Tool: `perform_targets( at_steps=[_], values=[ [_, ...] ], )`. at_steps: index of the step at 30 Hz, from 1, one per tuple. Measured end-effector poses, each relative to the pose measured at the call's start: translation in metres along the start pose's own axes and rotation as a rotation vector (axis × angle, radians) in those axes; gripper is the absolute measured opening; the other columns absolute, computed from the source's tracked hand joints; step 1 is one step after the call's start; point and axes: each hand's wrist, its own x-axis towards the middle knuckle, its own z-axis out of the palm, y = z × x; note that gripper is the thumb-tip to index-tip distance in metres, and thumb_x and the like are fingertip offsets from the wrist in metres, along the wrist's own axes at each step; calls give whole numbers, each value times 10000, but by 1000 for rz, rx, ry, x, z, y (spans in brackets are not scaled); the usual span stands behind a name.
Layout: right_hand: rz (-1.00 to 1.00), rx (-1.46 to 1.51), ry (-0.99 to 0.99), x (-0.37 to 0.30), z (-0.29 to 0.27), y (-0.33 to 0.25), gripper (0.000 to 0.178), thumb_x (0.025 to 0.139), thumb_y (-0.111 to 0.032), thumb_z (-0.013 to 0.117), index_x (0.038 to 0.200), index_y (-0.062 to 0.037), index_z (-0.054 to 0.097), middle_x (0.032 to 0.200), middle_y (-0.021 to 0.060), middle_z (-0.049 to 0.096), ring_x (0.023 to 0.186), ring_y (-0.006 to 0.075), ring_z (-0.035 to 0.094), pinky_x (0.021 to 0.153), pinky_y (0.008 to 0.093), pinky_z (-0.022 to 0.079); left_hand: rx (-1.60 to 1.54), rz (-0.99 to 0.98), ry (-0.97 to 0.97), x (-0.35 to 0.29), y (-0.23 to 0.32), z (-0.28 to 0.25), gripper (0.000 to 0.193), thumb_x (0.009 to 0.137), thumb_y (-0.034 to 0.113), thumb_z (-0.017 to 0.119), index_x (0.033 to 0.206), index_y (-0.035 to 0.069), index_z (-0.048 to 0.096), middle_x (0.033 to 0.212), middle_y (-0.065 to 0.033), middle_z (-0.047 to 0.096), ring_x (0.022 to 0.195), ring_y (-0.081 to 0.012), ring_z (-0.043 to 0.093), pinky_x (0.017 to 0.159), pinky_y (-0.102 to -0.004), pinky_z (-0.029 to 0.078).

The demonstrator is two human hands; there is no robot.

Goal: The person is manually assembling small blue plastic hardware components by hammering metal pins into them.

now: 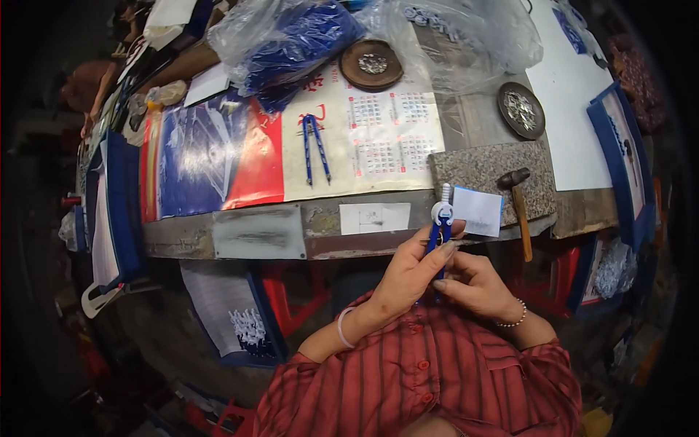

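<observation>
Nearest to us were our own red striped sleeves (437,386), forearms raised from the lower edge, both hands meeting just short of the near edge of the workbench (320,222). Our left hand (408,280) pinched the blue legs of a drawing compass (440,226) between thumb and fingertips, the fingers pressed together along it. Our right hand (473,284) had its fingers curled in and pinching the lower end of the same legs; the tips were hidden, so we could not tell whether the legs were closed. The compass stood upright, its white hinge head uppermost, in front of a small white card (478,210). Just right of that, on a granite slab (488,171), lay a hammer (519,211) with its handle toward us. Farther off, on a calendar sheet (386,138), rested a second blue compass (314,146), legs spread. Two round embossed discs (372,64) sat at the far side. Judged for good handling: grip near the hinge, steady the legs with the other hand, and keep the points clear of the fingers.
</observation>
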Motion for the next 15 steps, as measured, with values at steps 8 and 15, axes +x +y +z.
perform_targets(
  at_steps=[8,15],
  values=[
    [93,81,-2,16,21,-14,183,888,-89,582,1049,-5,558,823,-9,594,636,16,520,534,170,424,262,136,113,-38,19,-34,357,892,14,558,1239,-29,489,1012,-54,589,893,-86,563,785,-221,471],
    [79,-13,-57,26,34,-20,204,895,-98,578,1076,-10,542,838,-9,601,644,17,518,541,173,427,449,195,179,-51,25,-47,312,872,14,591,1177,-35,550,963,-46,607,830,-68,571,716,-203,481]
  ],
)
